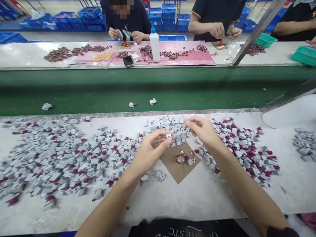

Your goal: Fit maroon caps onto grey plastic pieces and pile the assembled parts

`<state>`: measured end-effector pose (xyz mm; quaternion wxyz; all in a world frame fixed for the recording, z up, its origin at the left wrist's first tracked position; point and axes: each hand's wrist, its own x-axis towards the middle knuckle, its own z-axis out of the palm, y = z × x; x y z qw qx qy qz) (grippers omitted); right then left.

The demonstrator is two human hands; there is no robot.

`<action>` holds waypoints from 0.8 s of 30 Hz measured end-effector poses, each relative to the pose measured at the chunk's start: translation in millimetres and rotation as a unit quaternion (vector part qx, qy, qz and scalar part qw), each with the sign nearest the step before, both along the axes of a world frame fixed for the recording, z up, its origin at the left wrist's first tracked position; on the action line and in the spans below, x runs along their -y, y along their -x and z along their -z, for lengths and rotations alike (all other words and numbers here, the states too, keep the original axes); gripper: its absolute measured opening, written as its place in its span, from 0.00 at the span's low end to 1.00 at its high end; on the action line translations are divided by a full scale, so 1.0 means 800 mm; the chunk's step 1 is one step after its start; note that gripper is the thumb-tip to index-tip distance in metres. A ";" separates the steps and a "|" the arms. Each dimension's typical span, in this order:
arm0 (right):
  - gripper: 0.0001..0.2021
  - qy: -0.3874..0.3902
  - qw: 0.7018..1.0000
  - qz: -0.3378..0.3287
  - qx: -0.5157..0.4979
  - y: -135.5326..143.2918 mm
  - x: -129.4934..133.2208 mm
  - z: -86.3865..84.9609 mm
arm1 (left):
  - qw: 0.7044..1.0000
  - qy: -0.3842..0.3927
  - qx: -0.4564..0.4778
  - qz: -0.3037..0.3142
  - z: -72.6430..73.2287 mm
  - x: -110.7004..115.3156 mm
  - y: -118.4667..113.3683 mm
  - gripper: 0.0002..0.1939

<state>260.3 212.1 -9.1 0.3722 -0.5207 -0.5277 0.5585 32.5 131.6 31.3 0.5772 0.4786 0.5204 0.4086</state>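
Observation:
My left hand [156,143] pinches a small light-grey plastic block [169,136] between thumb and fingertips, above the left edge of a brown cardboard square [178,176]. To its right, my right hand [203,131] has thumb and forefinger together at the edge of a pile of plain grey blocks [170,123]. Whether a piece sits in those fingertips I cannot make out. On the cardboard lie a small round red-rimmed cap [180,159] and a grey-and-maroon piece [189,160] among shiny bits.
Grey-and-maroon pieces spread widely on the left [61,158] and in a heap [242,144] on the right. A green conveyor belt [111,89] carries a few pieces. Across it, co-workers handle small parts near a white bottle [155,46]. A metal post [256,33] slants at the right.

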 end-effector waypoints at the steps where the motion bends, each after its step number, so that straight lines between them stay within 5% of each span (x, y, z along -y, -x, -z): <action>1: 0.11 -0.040 0.998 -0.012 0.044 0.016 -0.026 0.001 | 1.000 0.011 0.002 -0.010 0.002 0.002 0.005 0.11; 4: 0.11 -0.148 0.959 -0.091 0.226 0.085 -0.101 0.005 | 0.999 0.028 0.036 -0.027 0.011 0.010 0.014 0.12; 10: 0.20 -0.198 0.910 -0.152 0.330 0.222 -0.180 0.024 | 0.991 0.046 0.058 -0.116 0.018 0.032 0.047 0.13; 15: 0.10 -0.221 0.877 -0.210 0.371 0.296 -0.196 0.030 | 0.983 0.080 0.042 -0.161 0.018 0.057 0.079 0.16; 21: 0.17 -0.256 0.872 -0.233 0.346 0.408 -0.174 0.023 | 0.967 0.117 0.059 -0.220 0.023 0.075 0.092 0.21; 24: 0.19 -0.232 0.880 -0.258 0.324 0.435 -0.163 0.029 | 0.964 0.117 0.065 -0.231 0.023 0.082 0.092 0.23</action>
